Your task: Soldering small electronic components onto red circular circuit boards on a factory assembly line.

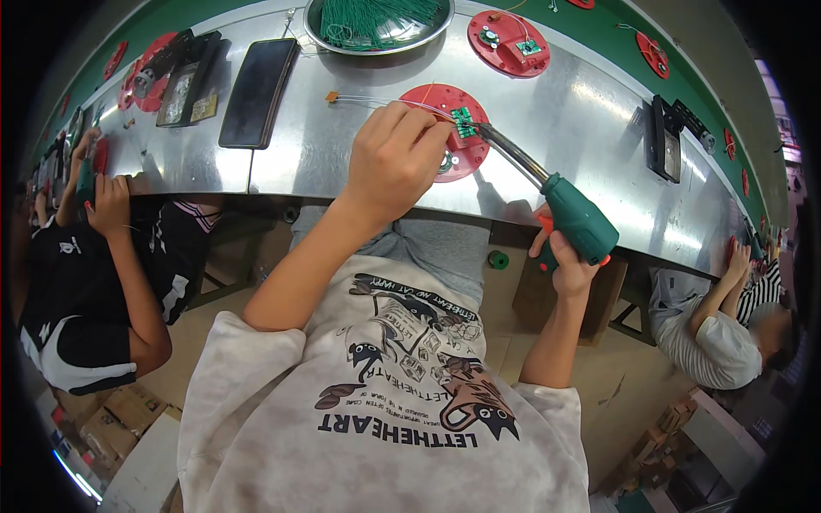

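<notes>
A red round plastic piece (475,162) lies on the metal bench in front of me, with a small green circuit board (464,121) on it. My left hand (395,162) is closed in a pinch over its left side, fingertips on a thin wire beside the board. Thin white wires (363,99) run left from there to a small orange part (332,97). My right hand (566,261) is wrapped round the handle of a green soldering gun (581,218). The gun's metal tip (483,128) reaches the board's right edge; whether it touches is too small to tell.
A black phone (259,94) lies left of my left hand. A metal bowl of green wires (380,43) stands at the back, beside another red round piece (509,43). Black holders (188,81) (663,141) stand at both sides. People work at left (103,282) and right (714,325).
</notes>
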Tool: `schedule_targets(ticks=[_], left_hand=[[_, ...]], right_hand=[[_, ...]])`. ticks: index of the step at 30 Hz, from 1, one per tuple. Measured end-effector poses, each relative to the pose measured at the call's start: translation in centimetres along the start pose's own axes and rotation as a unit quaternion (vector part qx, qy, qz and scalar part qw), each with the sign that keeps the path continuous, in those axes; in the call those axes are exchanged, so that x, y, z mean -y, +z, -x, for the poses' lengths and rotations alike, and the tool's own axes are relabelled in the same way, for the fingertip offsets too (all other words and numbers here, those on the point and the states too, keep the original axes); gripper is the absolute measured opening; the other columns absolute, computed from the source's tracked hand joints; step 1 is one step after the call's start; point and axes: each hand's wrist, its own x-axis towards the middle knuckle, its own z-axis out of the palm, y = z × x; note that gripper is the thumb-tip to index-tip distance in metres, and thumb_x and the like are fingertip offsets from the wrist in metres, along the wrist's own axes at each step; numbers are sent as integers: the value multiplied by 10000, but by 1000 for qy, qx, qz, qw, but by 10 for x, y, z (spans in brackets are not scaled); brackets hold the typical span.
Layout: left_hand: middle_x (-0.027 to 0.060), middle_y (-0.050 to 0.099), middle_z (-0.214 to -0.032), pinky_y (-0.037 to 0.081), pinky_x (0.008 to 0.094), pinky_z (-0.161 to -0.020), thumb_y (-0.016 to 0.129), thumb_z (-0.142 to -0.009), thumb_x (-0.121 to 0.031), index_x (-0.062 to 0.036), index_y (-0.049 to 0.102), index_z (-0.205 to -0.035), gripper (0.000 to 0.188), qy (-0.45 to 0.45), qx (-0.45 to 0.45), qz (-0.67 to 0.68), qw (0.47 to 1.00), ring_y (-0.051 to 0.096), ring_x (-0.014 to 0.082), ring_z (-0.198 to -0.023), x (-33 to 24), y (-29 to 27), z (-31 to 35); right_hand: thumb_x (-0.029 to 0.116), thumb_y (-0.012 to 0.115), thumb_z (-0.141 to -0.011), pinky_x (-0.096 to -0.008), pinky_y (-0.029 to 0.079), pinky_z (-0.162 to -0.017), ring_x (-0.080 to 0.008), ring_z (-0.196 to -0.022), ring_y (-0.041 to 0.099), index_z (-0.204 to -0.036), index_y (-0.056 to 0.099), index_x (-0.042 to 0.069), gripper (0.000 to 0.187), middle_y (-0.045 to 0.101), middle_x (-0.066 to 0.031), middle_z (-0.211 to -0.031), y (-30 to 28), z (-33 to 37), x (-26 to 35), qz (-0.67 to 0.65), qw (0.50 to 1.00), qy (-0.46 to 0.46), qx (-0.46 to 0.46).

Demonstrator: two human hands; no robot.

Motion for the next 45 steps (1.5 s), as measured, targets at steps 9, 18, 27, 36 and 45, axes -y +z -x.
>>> schedule_targets(ticks=[9,18,27,36,45], left_hand=[[51,626,-831,529,354,-639,716,-717,-53,-19,723,-894,181,4,28,6,1000,616,228,-777,0,3,2],[67,621,-807,537,342,-633,710,-711,-48,-22,716,-892,183,4,35,3,999,614,231,-762,1,3,3],[65,627,-811,542,347,-640,713,-701,-44,-18,718,-895,195,-4,37,17,999,614,233,-764,0,3,3],[64,631,-815,543,345,-639,722,-709,-35,-22,716,-887,178,-7,37,22,999,616,235,-763,0,3,1],[79,635,-835,546,366,-666,720,-723,-34,-33,701,-858,136,-25,43,31,998,629,256,-788,-1,2,-1]], right_hand=[[96,633,-915,-309,520,-504,-226,-656,640,-1300,583,-94,432,664,-218,-1054,1,-2,2,10,999,8,44],[126,621,-922,-305,504,-497,-217,-575,613,-1291,574,-85,427,632,-159,-925,-2,-7,3,-19,998,49,28],[189,612,-929,-307,512,-475,-231,-542,626,-1266,564,-115,457,649,-228,-974,-11,-11,-5,-72,997,-5,-35],[244,514,-984,-318,517,-415,-216,-481,608,-1340,453,-130,520,634,-256,-980,-18,-26,-20,-133,987,-41,-77],[243,481,-1007,-316,521,-404,-200,-467,601,-1358,439,-119,506,632,-255,-982,-17,-28,-20,-152,983,-27,-104]])
